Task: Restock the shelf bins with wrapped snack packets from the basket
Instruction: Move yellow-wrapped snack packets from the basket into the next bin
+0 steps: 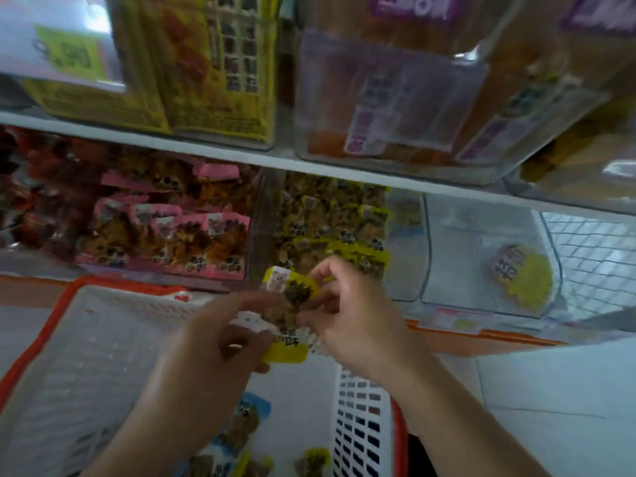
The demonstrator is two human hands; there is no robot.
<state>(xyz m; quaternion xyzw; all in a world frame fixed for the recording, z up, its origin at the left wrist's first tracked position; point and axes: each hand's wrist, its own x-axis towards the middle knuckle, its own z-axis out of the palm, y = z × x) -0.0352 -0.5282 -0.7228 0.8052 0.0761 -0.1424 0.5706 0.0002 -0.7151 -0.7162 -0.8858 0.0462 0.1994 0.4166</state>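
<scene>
Both hands, left hand [220, 342] and right hand [358, 318], pinch one yellow packet [287, 315].

yellow-packet bin [330, 228] packed full, clear bin [481, 256] beside it roomy

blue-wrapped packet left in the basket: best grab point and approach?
Take the blue-wrapped packet by its flat blue end seal nearest the far wall, coming straight down from above. It lies flat on the basket floor, so a thumb-and-finger pinch on that thin edge should lift it without squeezing the bulging middle. The basket's side walls block a sideways approach. Both the left hand and right hand are occupied with the yellow packet.
</scene>
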